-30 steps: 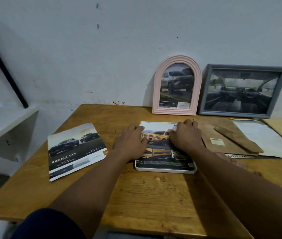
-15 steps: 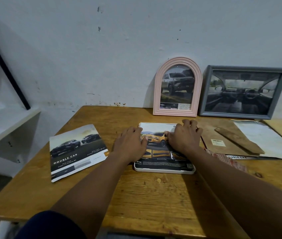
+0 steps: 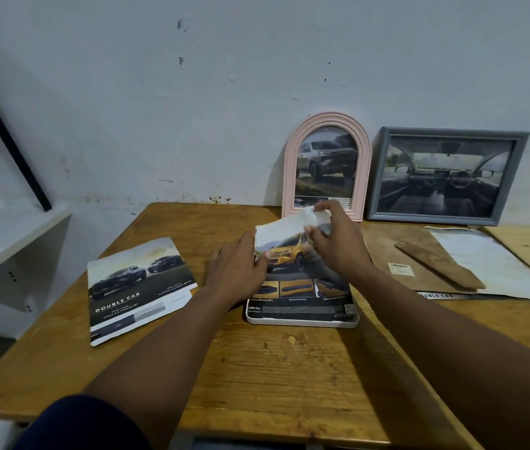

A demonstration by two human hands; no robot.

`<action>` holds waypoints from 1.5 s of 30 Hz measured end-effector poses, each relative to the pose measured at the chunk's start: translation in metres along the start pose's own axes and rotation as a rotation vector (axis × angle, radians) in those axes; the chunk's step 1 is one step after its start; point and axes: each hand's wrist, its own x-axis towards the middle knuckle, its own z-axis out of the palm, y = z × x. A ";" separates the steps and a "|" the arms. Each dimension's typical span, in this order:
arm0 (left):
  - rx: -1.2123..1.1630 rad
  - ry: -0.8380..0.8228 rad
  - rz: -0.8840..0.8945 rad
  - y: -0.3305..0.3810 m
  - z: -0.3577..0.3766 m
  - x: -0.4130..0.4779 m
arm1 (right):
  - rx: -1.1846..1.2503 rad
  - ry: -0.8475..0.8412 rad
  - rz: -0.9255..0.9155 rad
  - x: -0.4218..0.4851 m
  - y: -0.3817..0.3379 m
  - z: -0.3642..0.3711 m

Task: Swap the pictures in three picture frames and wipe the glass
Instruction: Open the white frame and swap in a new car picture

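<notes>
The car picture (image 3: pixel 284 254) is laid in the white frame (image 3: pixel 302 322) at the middle of the table (image 3: pixel 289 368), long axis near to far. Its raised far edge is pinched by the right hand (image 3: pixel 338 251), its left edge seemingly by the left hand (image 3: pixel 237 271).

Modest home room: scuffed white wall (image 3: pixel 192 108), worn wooden table (image 3: pixel 289 368), shelf (image 3: pixel 13 235).

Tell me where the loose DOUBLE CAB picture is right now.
In the head view, the DOUBLE CAB picture lies flat on the left side of the wooden table, just left of the left hand and the white frame.
</notes>
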 end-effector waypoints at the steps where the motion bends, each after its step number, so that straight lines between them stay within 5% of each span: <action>1: -0.004 0.024 -0.003 0.001 -0.002 -0.001 | 0.052 0.020 0.004 0.003 -0.005 -0.006; 5: -0.161 0.092 -0.064 0.013 -0.009 0.001 | 0.183 0.068 -0.013 0.015 -0.017 -0.029; 10: -0.740 0.133 -0.178 0.059 -0.018 0.016 | 0.251 0.109 0.071 0.024 -0.017 -0.063; 15: -0.947 0.300 -0.252 0.117 -0.002 0.031 | 0.384 -0.059 0.237 0.012 0.012 -0.117; 20: -0.872 0.163 -0.134 0.181 0.038 0.037 | 0.274 0.013 0.341 -0.005 0.062 -0.172; 27: -0.778 -0.248 0.084 0.263 0.098 0.040 | -0.224 0.223 0.265 -0.021 0.124 -0.253; 31: -0.532 -0.395 0.241 0.291 0.126 0.043 | -0.411 0.233 0.314 -0.021 0.152 -0.285; 39: 0.085 -0.425 0.527 0.302 0.156 0.046 | -0.717 0.005 0.464 -0.015 0.192 -0.293; 45: 0.189 -0.318 0.569 0.288 0.150 0.048 | -0.655 -0.114 0.462 -0.015 0.199 -0.259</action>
